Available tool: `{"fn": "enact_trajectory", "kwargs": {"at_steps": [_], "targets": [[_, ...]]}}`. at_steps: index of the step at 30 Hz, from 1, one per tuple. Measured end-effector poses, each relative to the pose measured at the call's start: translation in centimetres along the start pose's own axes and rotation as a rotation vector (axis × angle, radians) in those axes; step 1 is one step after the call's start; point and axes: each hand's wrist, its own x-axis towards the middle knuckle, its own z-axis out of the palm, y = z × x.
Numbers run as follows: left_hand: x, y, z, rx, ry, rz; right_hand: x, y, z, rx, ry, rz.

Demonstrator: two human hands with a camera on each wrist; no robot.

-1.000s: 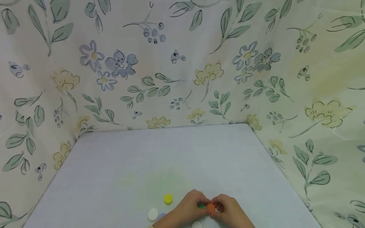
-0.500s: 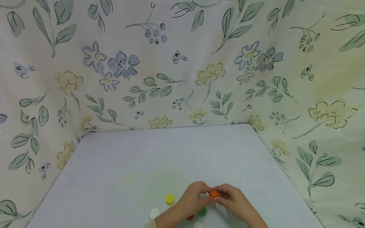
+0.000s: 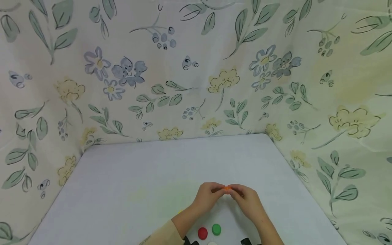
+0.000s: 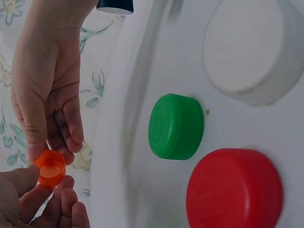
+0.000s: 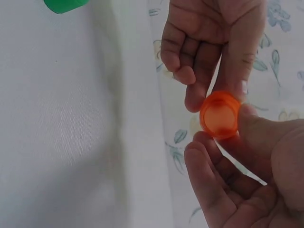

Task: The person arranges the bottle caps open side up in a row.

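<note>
An orange bottle cap (image 3: 227, 189) is held above the white table by both hands. My left hand (image 3: 206, 197) pinches its left side between thumb and fingers. From the other side my right hand (image 3: 246, 200) pinches it too. In the right wrist view the hollow underside of the orange cap (image 5: 219, 115) faces the camera. Below the hands lie a green cap (image 3: 216, 229) and a red cap (image 3: 202, 233) on the table. A white cap (image 4: 244, 45) sits close to the green one in the left wrist view.
The white table (image 3: 147, 177) reaches back to a floral cloth (image 3: 171, 75) that stands around it on the back and sides. A sliver of a yellow cap (image 3: 180, 212) shows behind my left forearm. Dark wrist straps are visible at the bottom of the head view.
Both hands have raised the orange cap up and away from the person. The green and red caps, earlier hidden or partly hidden, now show; the left forearm now covers most of the yellow cap.
</note>
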Motion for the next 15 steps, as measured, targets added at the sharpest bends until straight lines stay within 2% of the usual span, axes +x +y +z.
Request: {"fn": "enact_trajectory", "kwargs": {"at_steps": [4,6,11,15], "targets": [[0.8,-0.1,0.1,-0.031,0.016,-0.03,0.5,0.0,0.1,0.019,0.017,0.032],[1.2,-0.1,0.1,-0.029,0.019,-0.04,0.9,0.0,0.1,-0.006,0.03,0.038],[2.7,-0.1,-0.1,0.007,0.053,-0.041,2.7,0.0,0.1,-0.065,0.042,0.009],[4.1,-0.6,-0.2,0.016,0.068,-0.066,4.3,0.3,0.2,-0.102,0.041,-0.004]]}}
